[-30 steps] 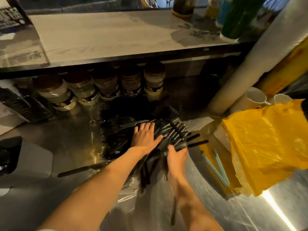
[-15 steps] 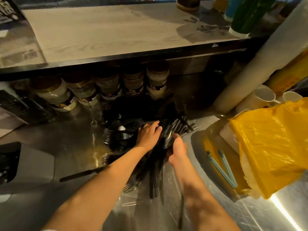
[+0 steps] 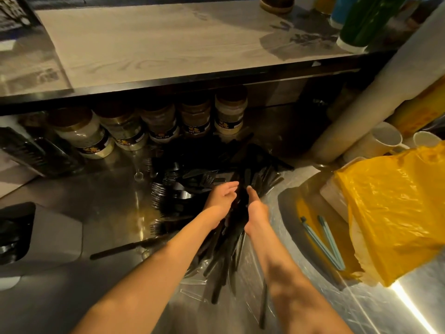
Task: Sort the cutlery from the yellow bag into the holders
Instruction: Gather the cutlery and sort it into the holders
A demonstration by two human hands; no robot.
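A heap of black plastic cutlery [image 3: 192,189] lies on the steel counter, with forks fanned to the left and knives running toward me over clear plastic wrap [image 3: 240,285]. My left hand [image 3: 220,197] and my right hand [image 3: 256,208] face each other, palms inward, pressing a bundle of black knives [image 3: 237,213] between them. The yellow bag [image 3: 395,208] sits crumpled at the right. One loose black knife [image 3: 127,248] lies left of my left forearm.
Several lidded jars [image 3: 159,126] line the back under a wooden shelf [image 3: 156,44]. A black tray [image 3: 31,150] leans at the left. Two teal straws [image 3: 323,239] lie by the bag. White mugs [image 3: 385,138] and a large roll [image 3: 375,85] stand at the right.
My hands went from lying flat on the spread cutlery to closing together, gathering the scattered knives into one bundle between my palms.
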